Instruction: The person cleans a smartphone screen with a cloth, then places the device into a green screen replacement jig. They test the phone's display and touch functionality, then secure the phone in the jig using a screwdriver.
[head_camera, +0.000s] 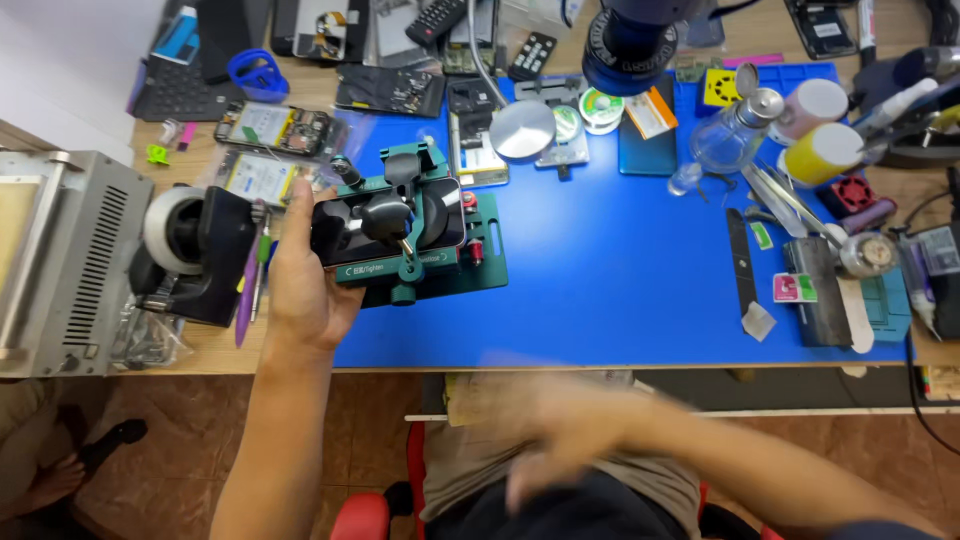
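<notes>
Low in the frame, the right hand (560, 440) is a blur over the lap; its grip cannot be told. Left of centre, the left hand (300, 285) grasps the green clamp (420, 240) holding a phone (345, 222). One-handed, the clamp could tip.

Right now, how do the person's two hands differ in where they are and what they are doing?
The left hand is up at the desk, sharp in the picture, gripping the end of a phone clamped in a green holder on the blue mat. The right hand is low, below the desk edge near the lap, blurred and holding nothing that can be made out. Both are bare.
</notes>
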